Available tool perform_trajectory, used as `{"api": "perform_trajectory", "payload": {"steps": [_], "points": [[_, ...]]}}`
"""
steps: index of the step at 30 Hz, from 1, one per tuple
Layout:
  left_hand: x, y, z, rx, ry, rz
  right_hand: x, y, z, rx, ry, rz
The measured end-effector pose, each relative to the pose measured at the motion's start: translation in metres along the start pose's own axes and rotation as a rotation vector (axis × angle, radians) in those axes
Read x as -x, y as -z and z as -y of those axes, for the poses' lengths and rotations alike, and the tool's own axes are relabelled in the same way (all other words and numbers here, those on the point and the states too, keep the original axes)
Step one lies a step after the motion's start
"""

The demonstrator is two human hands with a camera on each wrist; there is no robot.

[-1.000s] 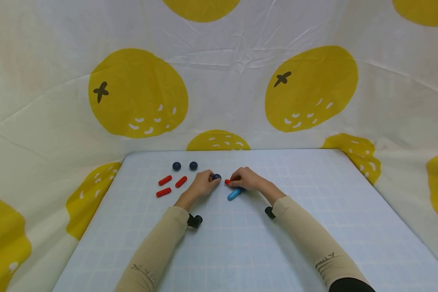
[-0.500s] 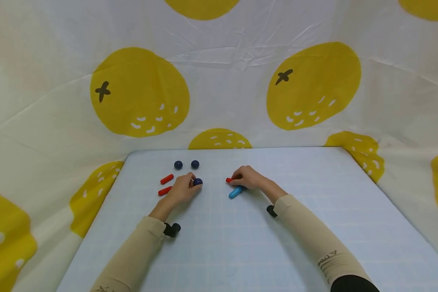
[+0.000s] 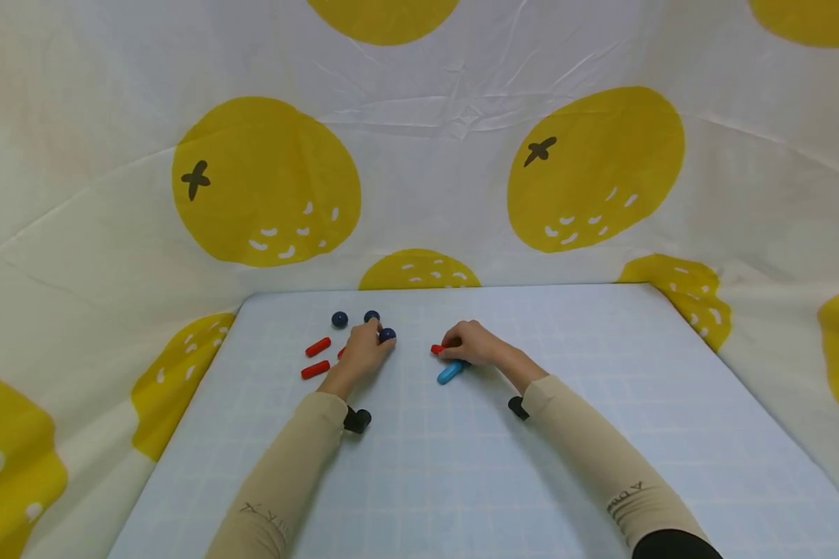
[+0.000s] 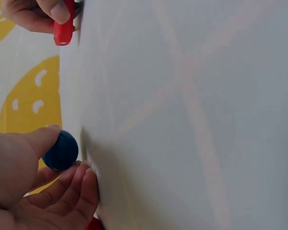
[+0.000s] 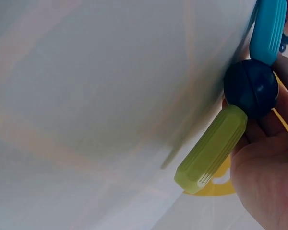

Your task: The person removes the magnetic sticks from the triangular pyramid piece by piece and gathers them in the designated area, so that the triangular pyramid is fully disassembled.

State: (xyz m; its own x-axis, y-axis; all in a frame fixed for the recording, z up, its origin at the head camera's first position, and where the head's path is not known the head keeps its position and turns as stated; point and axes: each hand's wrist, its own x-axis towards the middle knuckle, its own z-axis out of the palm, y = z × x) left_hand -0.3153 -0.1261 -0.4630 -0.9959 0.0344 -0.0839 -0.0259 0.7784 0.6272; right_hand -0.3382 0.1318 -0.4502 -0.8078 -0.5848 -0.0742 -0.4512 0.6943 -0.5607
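The left hand (image 3: 365,349) pinches a dark blue ball (image 4: 60,151) between thumb and fingertips, at that hand's 2 o'clock in the head view. The right hand (image 3: 475,343) holds a red rod (image 4: 63,28), its free end pointing to 9 o'clock. Beside it, the right wrist view shows a navy ball (image 5: 252,88) with a light blue rod (image 5: 269,31) joined toward 12 and a lime green rod (image 5: 212,148) toward 7; whether the red rod meets that ball is hidden.

All of it looks like light, rigid plastic, unlikely to break. The pinched ball is glossy and should be slippery and prone to roll—best taken at opposite sides of its middle, one face left bare. The rods' flats and ribs should give better purchase at mid-length, leaving the ends clear. The joints show no clip, so they may swivel or part; supporting the navy ball itself seems safest.

On the surface (image 3: 461,481), loose red rods (image 3: 315,370) lie at the left hand's 8 to 9 o'clock; two loose balls (image 3: 339,319) sit toward 11 and 12—these could roll if nudged.
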Motion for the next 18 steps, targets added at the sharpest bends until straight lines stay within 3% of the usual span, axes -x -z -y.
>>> {"api": "perform_trajectory", "payload": {"steps": [13, 18], "points": [[-0.011, -0.003, -0.007, -0.045, 0.064, -0.043, 0.0, 0.001, 0.004, 0.019, -0.021, 0.008], [-0.009, -0.003, -0.006, -0.04, 0.043, -0.045, 0.009, 0.009, 0.004, 0.021, -0.062, 0.021]]}}
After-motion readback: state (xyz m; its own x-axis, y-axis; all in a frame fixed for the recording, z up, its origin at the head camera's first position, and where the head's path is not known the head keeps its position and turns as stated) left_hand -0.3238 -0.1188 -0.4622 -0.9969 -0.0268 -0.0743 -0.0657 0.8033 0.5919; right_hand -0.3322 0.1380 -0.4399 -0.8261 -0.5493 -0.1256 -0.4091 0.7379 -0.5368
